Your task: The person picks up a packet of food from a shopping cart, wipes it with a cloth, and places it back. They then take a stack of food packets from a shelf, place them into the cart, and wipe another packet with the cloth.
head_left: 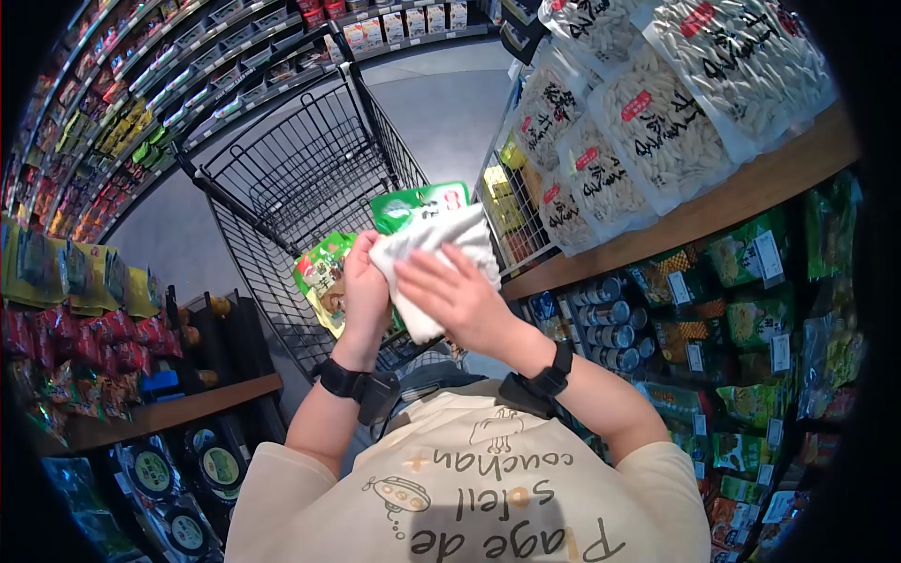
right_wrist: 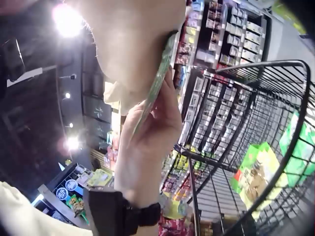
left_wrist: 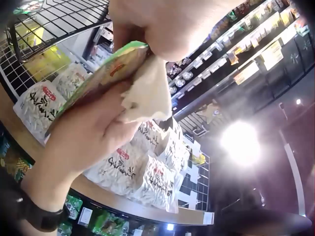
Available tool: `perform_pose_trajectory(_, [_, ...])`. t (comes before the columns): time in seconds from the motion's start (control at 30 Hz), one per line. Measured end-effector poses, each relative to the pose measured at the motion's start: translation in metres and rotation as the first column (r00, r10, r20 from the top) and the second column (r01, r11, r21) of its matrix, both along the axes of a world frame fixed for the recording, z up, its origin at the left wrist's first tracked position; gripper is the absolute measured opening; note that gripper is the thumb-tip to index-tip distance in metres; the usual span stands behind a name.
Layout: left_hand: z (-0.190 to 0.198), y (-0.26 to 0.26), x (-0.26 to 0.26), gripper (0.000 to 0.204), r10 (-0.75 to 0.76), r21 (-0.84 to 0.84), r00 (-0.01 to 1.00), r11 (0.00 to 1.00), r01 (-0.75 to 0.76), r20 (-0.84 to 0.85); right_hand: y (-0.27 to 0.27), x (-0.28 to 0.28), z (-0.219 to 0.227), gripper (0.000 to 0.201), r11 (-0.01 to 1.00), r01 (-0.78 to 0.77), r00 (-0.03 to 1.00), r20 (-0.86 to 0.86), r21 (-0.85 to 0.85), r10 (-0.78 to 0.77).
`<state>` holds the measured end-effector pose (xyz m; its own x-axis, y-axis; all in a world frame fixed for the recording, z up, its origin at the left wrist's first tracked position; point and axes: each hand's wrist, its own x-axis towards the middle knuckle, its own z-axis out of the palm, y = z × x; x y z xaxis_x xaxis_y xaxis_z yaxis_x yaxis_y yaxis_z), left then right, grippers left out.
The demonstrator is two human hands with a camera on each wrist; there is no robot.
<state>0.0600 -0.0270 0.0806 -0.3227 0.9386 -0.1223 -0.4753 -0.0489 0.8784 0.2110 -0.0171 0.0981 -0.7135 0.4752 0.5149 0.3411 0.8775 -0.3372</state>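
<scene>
A green packet (head_left: 394, 210) is held up in front of the chest. My left hand (head_left: 364, 296) grips its left edge, with a white cloth (head_left: 449, 231) lying over the packet's near face. On the cloth, my right hand (head_left: 465, 305) presses with fingers extended and slightly spread. Seen edge-on in the left wrist view, the packet (left_wrist: 106, 71) has the cloth (left_wrist: 150, 93) bunched against it beside the right hand (left_wrist: 91, 130). From the right wrist view, the left hand (right_wrist: 150, 130) pinches the packet's lower part (right_wrist: 156, 88). Much of the packet is hidden by the cloth.
A black wire shopping cart (right_wrist: 266, 62) stands just ahead, with a green and yellow bag (head_left: 324, 267) inside. To the right, large clear bags (head_left: 657, 122) of white pieces sit on a wooden shelf edge (head_left: 751, 183). Snack shelves (head_left: 113, 113) line the left.
</scene>
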Motion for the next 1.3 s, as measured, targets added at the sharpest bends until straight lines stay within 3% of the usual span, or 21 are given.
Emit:
perform_pose_trajectory(0.13, [0.0, 0.011, -0.012, 0.012, 0.076, 0.18, 0.996, 0.98, -0.082, 0.043, -0.016, 0.028, -0.034, 0.042, 0.99, -0.09, 0.992, 0.082, -0.11, 0.099])
perform_pose_trajectory(0.2, [-0.003, 0.014, -0.019, 0.017, 0.088, 0.186, 0.994, 0.978, -0.097, 0.058, -0.014, 0.046, -0.047, 0.032, 0.576, -0.037, 0.94, -0.224, -0.817, -0.257])
perform_pose_trajectory(0.23, [-0.003, 0.013, -0.023, 0.017, 0.087, 0.188, 0.995, 0.977, -0.096, 0.055, -0.009, 0.058, -0.046, 0.031, 0.401, -0.085, 0.846, -0.279, -0.912, -0.455])
perform_pose_trajectory(0.27, [-0.004, 0.011, -0.028, 0.026, -0.216, 0.291, 0.905, 0.95, 0.108, 0.368, -0.001, 0.065, -0.044, 0.029, 0.222, -0.174, 0.717, -0.277, -0.96, -0.64])
perform_pose_trajectory(0.3, [-0.003, 0.009, -0.029, 0.035, -0.497, 0.443, 0.635, 0.858, 0.259, 0.592, 0.0, 0.065, -0.028, 0.028, 0.25, -0.242, 0.637, -0.348, -0.938, -0.688])
perform_pose_trajectory(0.4, [0.008, 0.0, 0.001, 0.051, -0.482, 0.406, 0.405, 0.875, 0.262, 0.777, 0.003, 0.056, 0.011, 0.031, 0.353, -0.299, 0.551, -0.463, -0.886, -0.694])
perform_pose_trajectory(0.47, [-0.015, 0.01, 0.012, 0.055, -0.73, 0.629, 0.243, 0.677, 0.382, 0.639, 0.009, 0.037, 0.044, 0.047, 0.816, -0.181, 0.753, -0.611, -0.55, -0.245])
perform_pose_trajectory(0.5, [0.004, -0.008, 0.016, 0.055, -0.571, 0.423, 0.499, 0.82, 0.386, 0.652, 0.005, 0.022, 0.063, 0.055, 0.335, -0.741, 0.483, -0.809, -0.581, -0.335])
perform_pose_trajectory(0.53, [0.023, -0.028, 0.018, 0.055, -0.378, 0.207, 0.722, 0.925, 0.319, 0.58, 0.008, 0.007, 0.059, 0.057, 0.794, -0.287, 0.8, -0.59, -0.535, -0.108])
perform_pose_trajectory(0.57, [-0.021, -0.023, 0.01, 0.048, -0.535, 0.476, 0.625, 0.833, 0.281, 0.568, 0.005, -0.003, 0.065, 0.059, 0.961, -0.067, 0.934, -0.354, -0.27, -0.034])
perform_pose_trajectory(0.63, [-0.038, -0.039, 0.013, 0.04, -0.331, 0.244, 0.816, 0.94, 0.24, 0.475, -0.009, -0.022, 0.044, 0.059, 0.951, -0.124, 0.968, -0.245, -0.282, 0.053])
perform_pose_trajectory(0.7, [-0.097, -0.042, -0.012, 0.04, -0.537, 0.189, 0.725, 0.84, 0.509, 0.431, -0.022, -0.023, 0.029, 0.058, 0.958, -0.141, 0.976, -0.198, -0.251, 0.092])
perform_pose_trajectory(0.8, [-0.029, -0.004, 0.003, 0.061, -0.536, 0.473, 0.544, 0.84, 0.266, 0.646, -0.037, -0.002, 0.007, 0.055, 0.876, -0.311, 0.944, -0.229, -0.368, 0.239])
perform_pose_trajectory(0.87, [-0.02, -0.002, -0.013, 0.06, -0.44, 0.337, 0.721, 0.894, 0.296, 0.535, -0.041, 0.014, -0.011, 0.052, 0.706, -0.398, 0.913, -0.327, -0.585, 0.243])
perform_pose_trajectory(0.93, [-0.015, -0.003, -0.021, 0.061, -0.392, 0.347, 0.75, 0.909, 0.229, 0.532, -0.037, 0.033, -0.017, 0.045, 0.297, -0.257, 0.957, -0.286, -0.92, -0.057])
perform_pose_trajectory(1.0, [-0.012, -0.007, -0.028, 0.062, -0.407, 0.362, 0.734, 0.903, 0.233, 0.543, -0.021, 0.05, -0.028, 0.042, 0.113, -0.121, 0.922, -0.154, -0.986, -0.354])
perform_pose_trajectory(1.07, [-0.019, -0.012, -0.033, 0.062, -0.439, 0.364, 0.698, 0.893, 0.266, 0.566, -0.006, 0.06, -0.045, 0.045, 0.394, -0.091, 0.892, -0.251, -0.915, -0.377])
perform_pose_trajectory(1.1, [-0.02, -0.015, -0.031, 0.063, -0.422, 0.349, 0.707, 0.901, 0.259, 0.567, 0.005, 0.058, -0.046, 0.051, 0.712, -0.043, 0.934, -0.281, -0.701, -0.22])
perform_pose_trajectory(1.13, [-0.018, -0.019, -0.027, 0.063, -0.43, 0.348, 0.705, 0.898, 0.268, 0.565, 0.011, 0.054, -0.044, 0.051, 0.712, -0.038, 0.931, -0.284, -0.701, -0.229])
perform_pose_trajectory(1.2, [-0.011, -0.025, -0.017, 0.064, -0.355, 0.256, 0.741, 0.934, 0.251, 0.569, 0.018, 0.044, -0.041, 0.055, 0.962, 0.232, 0.962, 0.182, -0.144, -0.205])
perform_pose_trajectory(1.3, [-0.025, -0.025, -0.014, 0.064, -0.393, 0.268, 0.725, 0.919, 0.289, 0.566, 0.022, 0.036, -0.085, 0.057, 0.975, 0.175, 0.895, 0.435, -0.136, -0.1])
